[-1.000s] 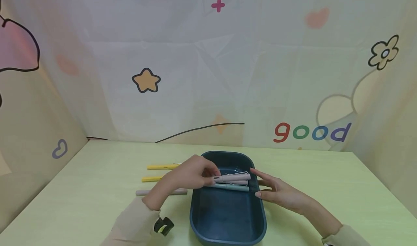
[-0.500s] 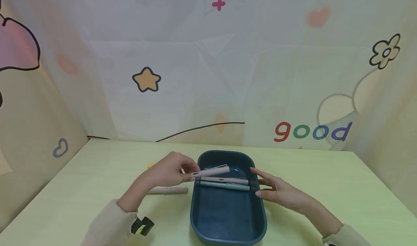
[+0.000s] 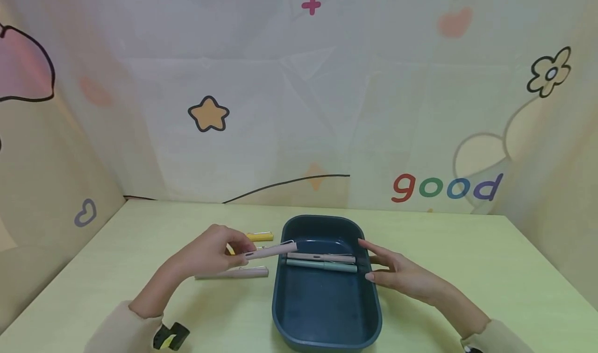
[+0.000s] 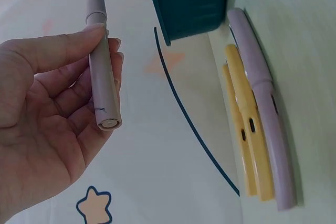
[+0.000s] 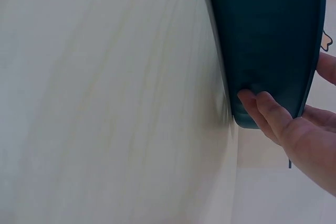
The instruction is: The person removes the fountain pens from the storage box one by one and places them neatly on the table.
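My left hand [image 3: 233,247] pinches a pink pen [image 3: 272,250] and holds it level in the air over the left rim of a dark blue tray [image 3: 327,311]. In the left wrist view the thumb and fingers [image 4: 100,32] curl round this pen [image 4: 103,85]. A second pink pen [image 3: 322,258] and a green pen [image 3: 322,265] lie across the tray's far half. My right hand [image 3: 380,265] has straight fingers resting against the tray's right wall; the right wrist view shows the fingertips [image 5: 268,109] touching the tray wall [image 5: 268,40].
Left of the tray, a pink pen [image 3: 233,273] and two yellow pens [image 3: 259,236] lie on the pale green table [image 3: 467,270]; the left wrist view shows the yellow pens [image 4: 247,129] beside the pink pen [image 4: 265,114]. A printed cloth backdrop [image 3: 299,109] stands behind.
My left hand has lifted one pink pen out of the tray and carried it left past the rim. The right hand has stayed at the tray's right side.
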The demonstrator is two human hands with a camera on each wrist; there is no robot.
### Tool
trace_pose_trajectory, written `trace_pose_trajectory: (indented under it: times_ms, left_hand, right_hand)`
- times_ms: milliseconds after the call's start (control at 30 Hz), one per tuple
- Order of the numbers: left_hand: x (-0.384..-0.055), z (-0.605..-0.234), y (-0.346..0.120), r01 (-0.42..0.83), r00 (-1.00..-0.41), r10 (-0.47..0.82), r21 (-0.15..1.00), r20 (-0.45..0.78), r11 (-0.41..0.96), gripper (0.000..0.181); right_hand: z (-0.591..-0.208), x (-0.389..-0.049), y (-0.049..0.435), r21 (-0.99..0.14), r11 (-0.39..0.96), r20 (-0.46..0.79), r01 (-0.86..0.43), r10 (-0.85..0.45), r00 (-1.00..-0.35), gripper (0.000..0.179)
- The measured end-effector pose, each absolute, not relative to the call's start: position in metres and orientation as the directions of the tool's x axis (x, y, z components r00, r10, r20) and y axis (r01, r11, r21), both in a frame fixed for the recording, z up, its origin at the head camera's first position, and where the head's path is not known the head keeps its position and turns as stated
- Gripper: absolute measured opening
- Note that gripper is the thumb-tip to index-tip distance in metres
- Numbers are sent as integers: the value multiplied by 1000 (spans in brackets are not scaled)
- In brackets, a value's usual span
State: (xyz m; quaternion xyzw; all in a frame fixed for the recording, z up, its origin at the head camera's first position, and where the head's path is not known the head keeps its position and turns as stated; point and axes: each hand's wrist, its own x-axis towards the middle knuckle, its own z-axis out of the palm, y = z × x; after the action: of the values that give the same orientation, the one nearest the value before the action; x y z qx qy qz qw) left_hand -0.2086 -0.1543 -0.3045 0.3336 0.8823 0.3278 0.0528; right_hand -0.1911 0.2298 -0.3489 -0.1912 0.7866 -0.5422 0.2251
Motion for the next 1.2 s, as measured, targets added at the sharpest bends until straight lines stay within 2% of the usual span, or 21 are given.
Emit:
trace_pose_trajectory:
  times_ms: [333,700,1200]
  left_hand:
    - [-204,-315,-185,512,-788,607,654,100,557,11]
    - [-200,-334,-201,539,-750,658,638,66,550,14]
    - [-203,-350,-203,524,-731,683,639,-3,563,18]
  right_hand:
    - [-350,-193,229,-938,343,-157,-44,-537,-829,72]
    - [-349,-192,228,-938,342,-148,-56,-542,-827,71]
    - [-350,-191,229,-939,338,-139,-65,-544,-827,70]
